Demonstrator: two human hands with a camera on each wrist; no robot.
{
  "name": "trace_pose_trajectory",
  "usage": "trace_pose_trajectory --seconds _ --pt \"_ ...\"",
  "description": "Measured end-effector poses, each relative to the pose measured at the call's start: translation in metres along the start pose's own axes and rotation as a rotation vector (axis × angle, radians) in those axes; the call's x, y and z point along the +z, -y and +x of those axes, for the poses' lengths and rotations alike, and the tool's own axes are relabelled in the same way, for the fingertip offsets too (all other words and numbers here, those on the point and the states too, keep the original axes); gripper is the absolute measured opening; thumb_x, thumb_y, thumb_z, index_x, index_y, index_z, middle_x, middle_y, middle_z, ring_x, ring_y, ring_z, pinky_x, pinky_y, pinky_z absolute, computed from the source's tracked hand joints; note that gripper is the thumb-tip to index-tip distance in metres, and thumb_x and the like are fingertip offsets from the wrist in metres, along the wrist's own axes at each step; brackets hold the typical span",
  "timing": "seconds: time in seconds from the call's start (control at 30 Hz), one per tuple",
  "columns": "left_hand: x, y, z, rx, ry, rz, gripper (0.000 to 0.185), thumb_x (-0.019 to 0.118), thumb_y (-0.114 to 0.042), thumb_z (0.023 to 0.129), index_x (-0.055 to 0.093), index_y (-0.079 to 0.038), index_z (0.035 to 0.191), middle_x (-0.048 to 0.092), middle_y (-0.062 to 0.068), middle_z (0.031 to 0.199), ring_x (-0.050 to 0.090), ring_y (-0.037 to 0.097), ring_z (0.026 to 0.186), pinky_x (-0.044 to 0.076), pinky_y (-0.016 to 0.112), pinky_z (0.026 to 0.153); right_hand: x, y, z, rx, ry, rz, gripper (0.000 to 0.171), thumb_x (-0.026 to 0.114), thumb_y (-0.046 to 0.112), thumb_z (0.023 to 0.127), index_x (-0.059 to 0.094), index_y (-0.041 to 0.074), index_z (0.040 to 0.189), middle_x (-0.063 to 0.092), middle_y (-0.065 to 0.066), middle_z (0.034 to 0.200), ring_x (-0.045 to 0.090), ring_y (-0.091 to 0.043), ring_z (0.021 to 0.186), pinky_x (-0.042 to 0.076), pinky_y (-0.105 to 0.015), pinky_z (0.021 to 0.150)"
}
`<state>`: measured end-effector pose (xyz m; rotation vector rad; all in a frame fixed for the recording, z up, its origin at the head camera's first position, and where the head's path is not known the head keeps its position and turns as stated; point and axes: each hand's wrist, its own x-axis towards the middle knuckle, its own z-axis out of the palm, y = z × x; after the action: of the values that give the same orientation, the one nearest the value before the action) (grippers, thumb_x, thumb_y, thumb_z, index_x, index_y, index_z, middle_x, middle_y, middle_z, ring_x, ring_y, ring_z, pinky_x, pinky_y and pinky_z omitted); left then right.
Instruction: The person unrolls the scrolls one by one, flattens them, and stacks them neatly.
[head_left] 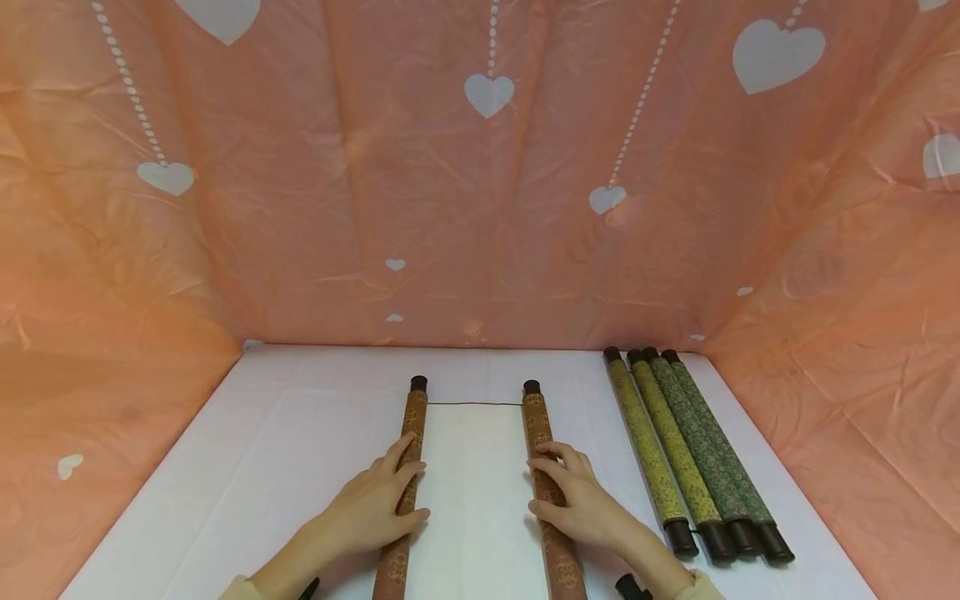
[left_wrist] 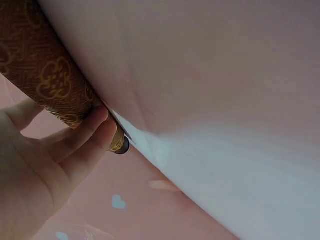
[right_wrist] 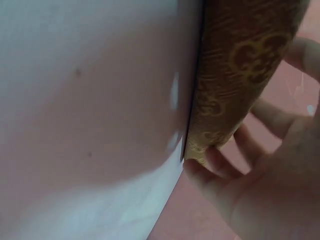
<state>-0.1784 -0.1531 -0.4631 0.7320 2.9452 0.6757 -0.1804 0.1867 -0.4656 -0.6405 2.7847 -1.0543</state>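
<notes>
A scroll lies partly unrolled on the table, with pale blank paper (head_left: 474, 475) stretched between two brown rolls patterned in gold. My left hand (head_left: 377, 502) lies over the left roll (head_left: 412, 425), fingers curled across it and thumb on the paper side. My right hand (head_left: 579, 497) grips the right roll (head_left: 536, 425) the same way. In the left wrist view, fingers (left_wrist: 85, 135) wrap the left roll (left_wrist: 45, 75) beside the paper (left_wrist: 210, 75). The right wrist view shows fingertips (right_wrist: 215, 175) curled round the right roll (right_wrist: 240, 65) at the paper's (right_wrist: 90, 90) edge.
Several closed scrolls (head_left: 690, 450), yellow-green and dark green with dark end knobs, lie side by side at the right of the white table cover (head_left: 285, 450). Pink cloth with white hearts (head_left: 480, 208) walls the table at the back and both sides.
</notes>
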Motion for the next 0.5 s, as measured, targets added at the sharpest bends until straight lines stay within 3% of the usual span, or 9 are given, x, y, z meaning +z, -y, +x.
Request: trace_pose_trajectory --seconds 0.27,0.5 --pt "-0.005 0.006 -0.004 -0.085 -0.026 -0.042 0.082 0.092 -0.045 0.075 0.059 -0.003 0.138 0.031 0.023 0.163 0.059 0.045 0.122 0.057 0.047 0.074 -0.001 -0.002 -0.001 0.144 -0.11 -0.014 0.072 0.088 0.021 0.083 0.056 0.01 0.146 0.035 -0.022 0.148 0.038 -0.046 0.136 0.047 -0.063 0.097" --pt "-0.013 0.015 -0.008 -0.053 0.015 -0.104 0.071 0.087 -0.026 0.081 0.057 -0.001 0.141 0.027 0.026 0.164 0.06 0.038 0.114 0.045 0.027 0.052 -0.006 -0.01 -0.005 0.153 -0.11 0.009 0.068 0.082 0.013 0.085 0.055 0.011 0.147 0.033 -0.022 0.151 0.036 -0.044 0.137 0.045 -0.061 0.098"
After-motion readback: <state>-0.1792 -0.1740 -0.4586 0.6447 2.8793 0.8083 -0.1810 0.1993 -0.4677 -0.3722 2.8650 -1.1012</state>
